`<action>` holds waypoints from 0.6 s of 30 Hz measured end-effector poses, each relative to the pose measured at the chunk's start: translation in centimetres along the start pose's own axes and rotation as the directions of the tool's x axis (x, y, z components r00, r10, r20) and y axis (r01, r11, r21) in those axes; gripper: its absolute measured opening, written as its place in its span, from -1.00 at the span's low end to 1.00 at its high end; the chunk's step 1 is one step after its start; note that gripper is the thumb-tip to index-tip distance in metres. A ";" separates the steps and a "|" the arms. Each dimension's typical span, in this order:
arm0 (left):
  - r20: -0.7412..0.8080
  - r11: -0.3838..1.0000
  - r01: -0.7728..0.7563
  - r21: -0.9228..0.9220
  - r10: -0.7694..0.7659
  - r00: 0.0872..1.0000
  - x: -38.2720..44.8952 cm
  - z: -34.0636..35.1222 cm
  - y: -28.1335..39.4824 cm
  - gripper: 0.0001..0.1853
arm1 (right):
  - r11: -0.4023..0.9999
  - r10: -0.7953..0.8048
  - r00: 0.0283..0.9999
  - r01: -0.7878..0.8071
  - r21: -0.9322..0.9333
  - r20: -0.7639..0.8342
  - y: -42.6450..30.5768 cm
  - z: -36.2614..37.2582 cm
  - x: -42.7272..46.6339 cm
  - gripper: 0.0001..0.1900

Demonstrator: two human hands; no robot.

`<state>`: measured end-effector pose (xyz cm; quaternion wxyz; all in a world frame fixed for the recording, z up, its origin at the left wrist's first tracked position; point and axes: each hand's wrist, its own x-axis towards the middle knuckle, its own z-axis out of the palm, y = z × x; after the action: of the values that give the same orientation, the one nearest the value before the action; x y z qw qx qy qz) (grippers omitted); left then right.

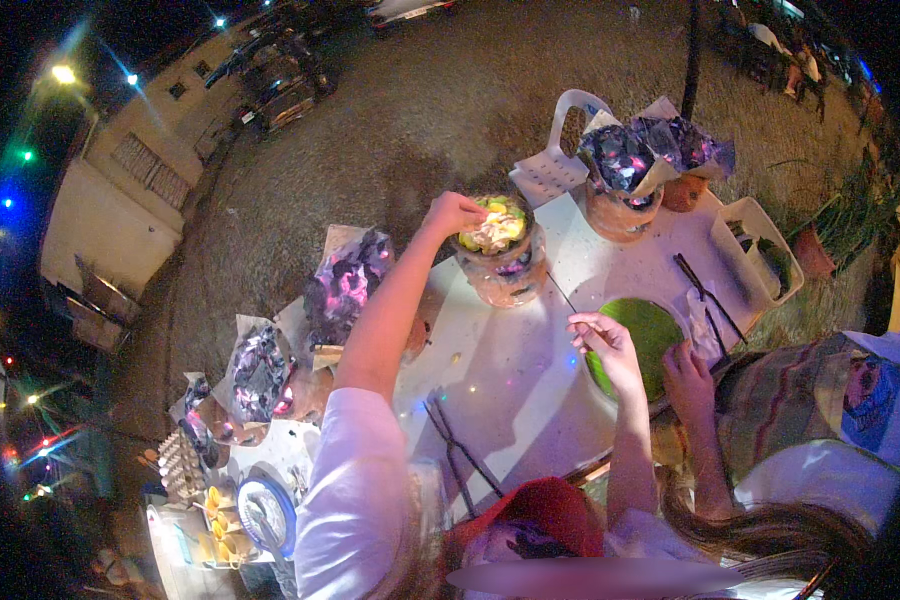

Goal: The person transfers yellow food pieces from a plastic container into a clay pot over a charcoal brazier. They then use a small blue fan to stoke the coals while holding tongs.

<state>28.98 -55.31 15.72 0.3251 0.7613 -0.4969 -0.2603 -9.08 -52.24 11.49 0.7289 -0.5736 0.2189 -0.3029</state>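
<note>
My left hand point(457, 216) reaches over the food on green leaf point(501, 225) on top of a clay stove point(504, 281). Its fingertips touch or hover just above the pale and yellow pieces; whether they pinch anything is hidden. My right hand point(606, 345), lower and to the right, holds a thin stick point(561, 291) that slants up toward the stove's base. Just right of that hand, a round dish lined with green leaf point(640, 337) rests on the white table point(510, 375). Another person's hand point(690, 379) is at its right edge.
Clay stoves with glowing charcoal point(349, 281) stand at left and more point(624, 161) at upper right. Dark tongs point(457, 450) lie near the front, others point(709, 304) at right beside a white plastic bin point(784, 262). Lower left are a blue-rimmed bowl point(289, 510) and egg trays point(180, 465).
</note>
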 end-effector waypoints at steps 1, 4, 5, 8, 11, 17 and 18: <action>-0.022 0.999 -0.016 -0.041 0.015 1.000 -0.4 0.0 0.2 -0.82 | 1.000 0.002 1.000 -0.002 0.005 0.008 0.0 0.1 -0.1 -0.80; 0.000 0.955 0.024 -0.295 -0.025 1.000 -2.7 -1.5 2.6 -0.74 | 0.999 0.035 0.999 -0.035 0.016 0.032 -0.1 0.5 -0.8 -0.78; 0.020 0.916 0.094 -0.391 -0.093 0.995 -3.9 -2.3 4.1 -0.71 | 0.998 0.053 0.997 -0.055 0.029 0.048 -0.1 0.7 -1.1 -0.77; 0.034 0.868 0.001 -0.496 0.018 0.999 -10.6 -5.1 8.2 -0.64 | 0.992 0.104 0.989 -0.111 0.064 0.103 -0.2 1.7 -2.3 -0.75; 0.138 0.922 -0.103 -0.373 0.164 0.977 -21.1 -7.9 10.6 -0.62 | 0.990 0.122 0.976 -0.134 0.054 0.179 -0.3 3.9 -3.5 -0.75; 0.208 0.960 0.145 -0.240 -0.095 0.974 -41.4 -5.3 9.0 -0.68 | 0.995 0.096 0.882 -0.097 -0.021 0.461 0.0 11.1 -5.7 -0.70; 0.242 0.964 0.155 -0.217 -0.101 0.965 -43.3 -4.0 8.0 -0.68 | 0.996 0.081 0.864 -0.088 -0.009 0.497 0.1 12.6 -6.2 -0.70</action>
<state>11.16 -16.63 27.52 0.3354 0.7134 -0.4463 -0.4235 -5.12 -39.04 14.28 0.7773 -0.6167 0.0471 -0.1147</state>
